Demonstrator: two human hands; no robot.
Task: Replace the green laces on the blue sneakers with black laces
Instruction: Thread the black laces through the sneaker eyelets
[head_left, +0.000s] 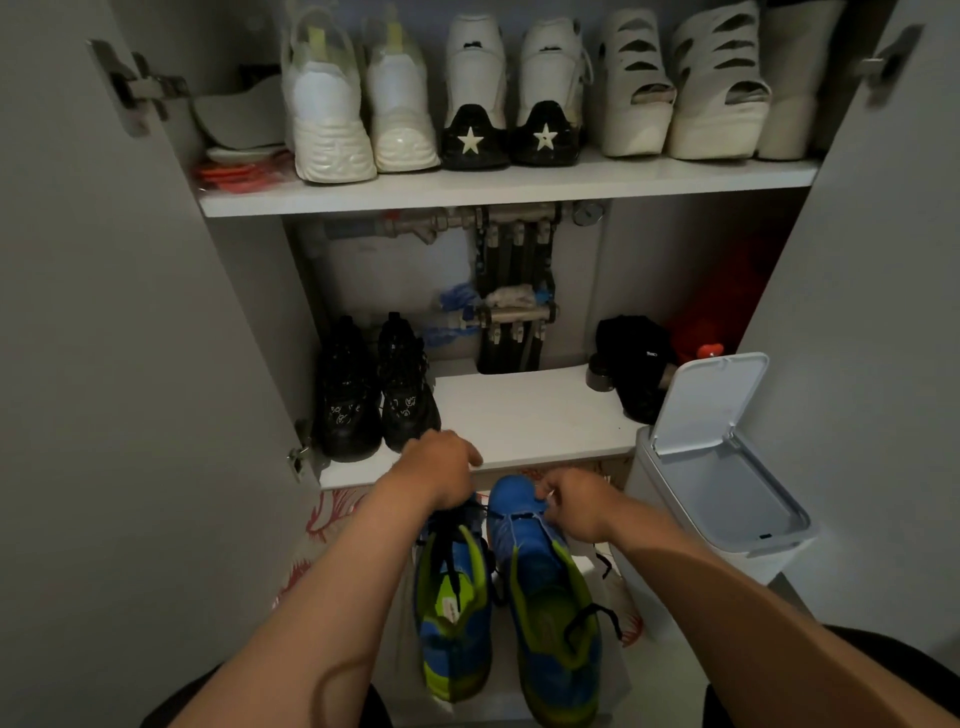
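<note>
Fingers (551, 493) gripping blue sneakers (524, 543), tongue label (451, 606) illegible

Bare forearms (311, 597); dark trousers (883, 657) over both knees.

The blue sneakers (524, 545) at six o'clock have lime-green linings and heels, and black laces (451, 566) run across them. Under them lies a white mat (317, 519) patterned with red coral branches. At nine o'clock a black pair (348, 400) stands on a white shelf (519, 415). At three o'clock is a pale grey bin (727, 499), with a red shape (722, 306) in shadow above it. Along twelve o'clock are white chunky trainers (332, 119) with pale yellow tabs, white high-tops (472, 67) with black heels bearing a white star, and white cut-out wedges (717, 93).
</note>
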